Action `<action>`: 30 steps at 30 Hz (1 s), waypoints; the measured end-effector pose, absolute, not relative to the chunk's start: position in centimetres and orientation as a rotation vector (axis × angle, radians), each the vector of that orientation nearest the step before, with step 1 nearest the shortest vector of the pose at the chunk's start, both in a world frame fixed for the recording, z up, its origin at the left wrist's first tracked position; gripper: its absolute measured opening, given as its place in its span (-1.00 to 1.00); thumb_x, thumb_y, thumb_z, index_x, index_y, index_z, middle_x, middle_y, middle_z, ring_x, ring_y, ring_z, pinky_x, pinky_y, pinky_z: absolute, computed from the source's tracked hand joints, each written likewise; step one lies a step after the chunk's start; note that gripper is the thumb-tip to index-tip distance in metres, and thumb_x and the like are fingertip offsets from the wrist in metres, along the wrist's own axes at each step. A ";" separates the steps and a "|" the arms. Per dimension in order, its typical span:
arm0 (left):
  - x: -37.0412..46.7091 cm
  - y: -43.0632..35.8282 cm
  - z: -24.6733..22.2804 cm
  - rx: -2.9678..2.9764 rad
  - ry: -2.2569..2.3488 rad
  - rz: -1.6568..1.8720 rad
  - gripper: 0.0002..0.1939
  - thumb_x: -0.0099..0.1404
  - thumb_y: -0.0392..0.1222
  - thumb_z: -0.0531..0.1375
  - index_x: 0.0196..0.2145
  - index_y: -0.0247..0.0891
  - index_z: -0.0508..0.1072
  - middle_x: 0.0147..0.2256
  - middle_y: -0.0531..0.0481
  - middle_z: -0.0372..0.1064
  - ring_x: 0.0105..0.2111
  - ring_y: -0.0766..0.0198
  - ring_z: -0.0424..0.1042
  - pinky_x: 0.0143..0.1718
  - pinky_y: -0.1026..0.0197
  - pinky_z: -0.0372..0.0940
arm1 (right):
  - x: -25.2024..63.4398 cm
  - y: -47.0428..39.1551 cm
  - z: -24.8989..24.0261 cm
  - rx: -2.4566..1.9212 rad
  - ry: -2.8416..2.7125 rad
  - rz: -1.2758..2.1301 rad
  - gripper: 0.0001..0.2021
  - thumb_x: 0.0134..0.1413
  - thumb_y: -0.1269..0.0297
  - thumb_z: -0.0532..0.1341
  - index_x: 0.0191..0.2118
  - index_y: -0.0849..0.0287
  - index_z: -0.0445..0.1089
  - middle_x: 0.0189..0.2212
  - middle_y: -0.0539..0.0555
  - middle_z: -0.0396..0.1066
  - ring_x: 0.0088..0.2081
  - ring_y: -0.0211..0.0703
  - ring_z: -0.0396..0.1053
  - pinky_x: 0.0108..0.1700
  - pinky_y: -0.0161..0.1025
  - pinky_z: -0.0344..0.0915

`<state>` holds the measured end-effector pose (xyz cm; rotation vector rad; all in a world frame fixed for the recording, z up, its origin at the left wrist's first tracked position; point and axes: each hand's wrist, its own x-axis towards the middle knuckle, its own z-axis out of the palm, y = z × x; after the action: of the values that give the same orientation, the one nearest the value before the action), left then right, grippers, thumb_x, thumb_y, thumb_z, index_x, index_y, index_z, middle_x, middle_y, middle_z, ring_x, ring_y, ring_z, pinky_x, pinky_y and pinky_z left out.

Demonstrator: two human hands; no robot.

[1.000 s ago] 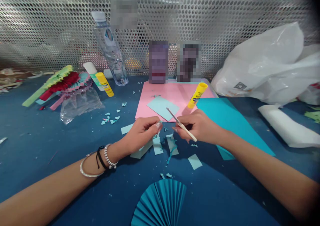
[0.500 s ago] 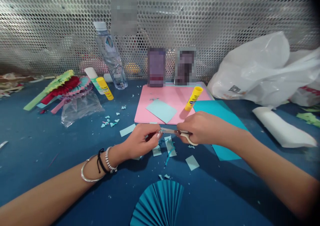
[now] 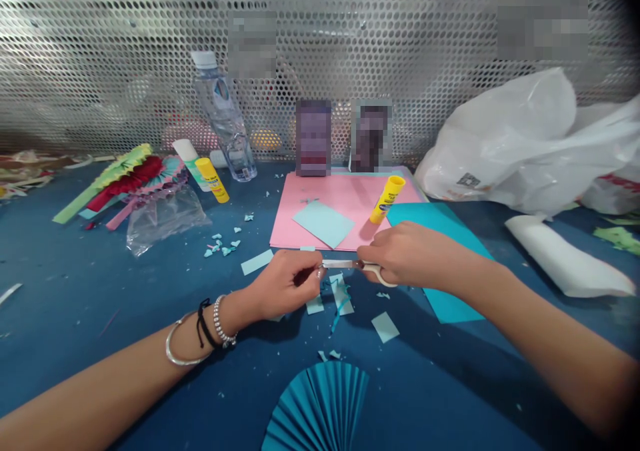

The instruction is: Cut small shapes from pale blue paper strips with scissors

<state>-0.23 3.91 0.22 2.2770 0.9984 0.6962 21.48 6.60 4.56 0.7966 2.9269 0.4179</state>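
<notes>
My right hand is wrapped round the handles of white-handled scissors, whose blades point left and look closed. The blade tips touch the fingertips of my left hand, which is pinched on something too small to make out. Below the hands lie pale blue paper pieces and thin teal strips. A pleated teal paper fan rests at the front edge of view. Behind the hands, a pale blue sheet lies on pink paper, where a yellow glue stick stands.
Teal paper lies under my right forearm. At the left are folded colored fans, a plastic wrapper, a second glue stick and a water bottle. White bags and a white roll sit at the right.
The scissor blades, slightly apart before, now look closed and more level. My left hand has shifted slightly, and the whole view has moved a little.
</notes>
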 end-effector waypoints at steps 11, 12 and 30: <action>-0.3 3.8 0.0 2.229 0.978 0.754 -0.76 0.16 -0.32 -0.06 -0.65 -0.26 0.04 -0.65 0.16 -0.06 -0.62 0.43 -0.05 -0.59 0.31 -0.07 | 21.4 6.3 4.6 0.807 2.946 0.465 -0.92 -0.06 0.35 0.17 -0.48 0.22 0.34 -0.66 0.02 0.35 -0.63 -0.28 0.15 -0.55 -0.27 -0.33; -0.4 3.8 0.0 2.225 0.974 0.759 -0.76 0.16 -0.32 -0.05 -0.65 -0.26 0.04 -0.65 0.16 -0.06 -0.62 0.43 -0.05 -0.59 0.32 -0.07 | 21.4 6.3 4.7 0.809 2.945 0.462 -0.93 -0.05 0.35 0.16 -0.48 0.22 0.34 -0.66 0.02 0.35 -0.63 -0.29 0.15 -0.55 -0.27 -0.33; -0.7 3.9 0.0 2.027 0.883 0.881 -0.70 0.32 -0.21 -0.13 -0.44 -0.32 0.32 -0.60 0.09 0.21 -0.58 0.43 0.18 -0.52 0.35 0.09 | 20.5 5.8 4.4 1.072 2.942 0.248 -0.80 -0.04 0.23 0.12 -0.54 0.20 0.37 -0.73 0.04 0.25 -0.65 -0.31 0.09 -0.58 -0.31 -0.26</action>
<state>-0.65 3.92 0.04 2.0269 0.8827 0.8807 20.53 5.75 4.43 1.0725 2.9423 0.2479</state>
